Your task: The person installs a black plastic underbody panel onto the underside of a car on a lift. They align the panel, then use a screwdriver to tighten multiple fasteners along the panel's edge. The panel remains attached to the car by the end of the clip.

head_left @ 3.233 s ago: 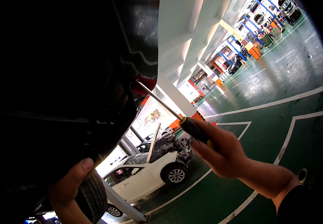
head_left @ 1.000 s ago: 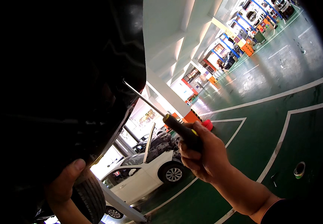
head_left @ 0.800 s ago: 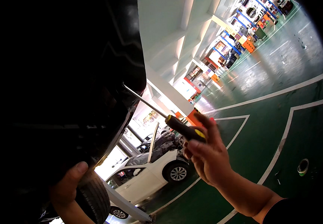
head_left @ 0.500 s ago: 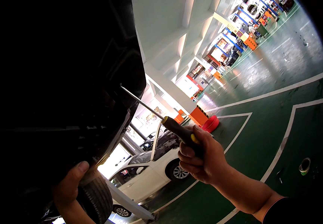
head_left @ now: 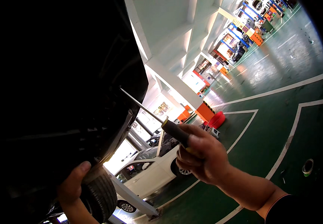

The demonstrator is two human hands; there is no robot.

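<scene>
Under the edge of a dark car body [head_left: 133, 78], the right hand [head_left: 206, 156] has its fingers curled closed around the handle of a screwdriver [head_left: 167, 126]; the metal shaft slants up and leftward, its tip ending in front of the dark panel, though whether it touches is too dark to tell; the left hand [head_left: 73, 183] has its thumb up at the lower edge, its other fingers lost in shadow, so their spread and hold cannot be told. Near that hand is a tyre [head_left: 102, 194]; beyond stands a white car [head_left: 142, 183].
</scene>
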